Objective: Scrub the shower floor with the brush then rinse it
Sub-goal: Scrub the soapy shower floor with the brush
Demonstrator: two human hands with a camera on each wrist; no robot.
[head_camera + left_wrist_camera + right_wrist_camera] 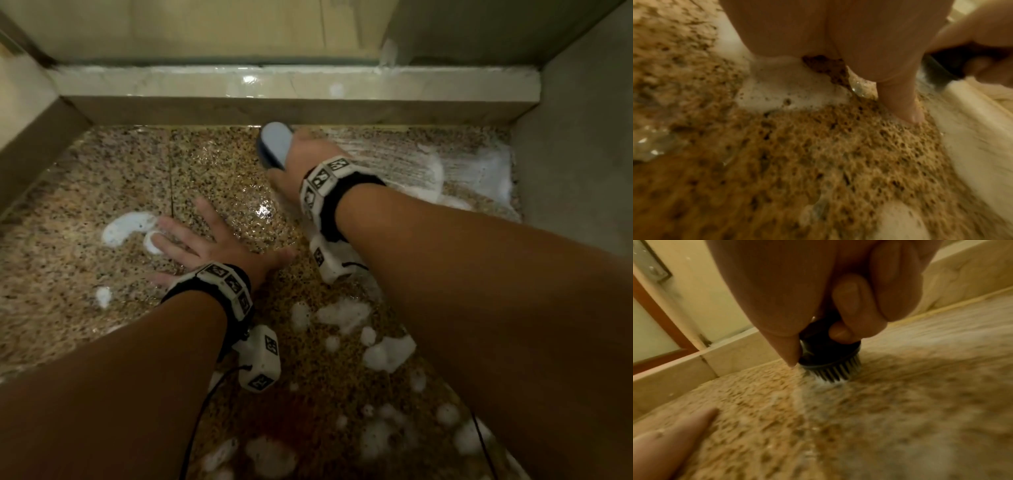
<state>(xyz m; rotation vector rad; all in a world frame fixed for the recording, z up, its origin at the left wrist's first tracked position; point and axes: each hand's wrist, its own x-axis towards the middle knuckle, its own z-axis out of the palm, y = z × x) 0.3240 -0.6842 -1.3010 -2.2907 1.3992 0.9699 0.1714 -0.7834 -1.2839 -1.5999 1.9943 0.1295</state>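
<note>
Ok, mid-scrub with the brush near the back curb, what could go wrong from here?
1. The left hand is braced flat on the wet, soapy shower floor; it could slide.
2. The right hand grips a wet brush; it might slip free.
3. Foam patches near the person look unscrubbed and could be missed before rinsing.

Bathroom shower: wet speckled floor [102, 178], foam [123, 228]

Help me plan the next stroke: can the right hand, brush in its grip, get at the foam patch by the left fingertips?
Probably yes. The right hand holds the brush nearby, but the left hand, flat on the floor, partly covers the foam patch.
</note>
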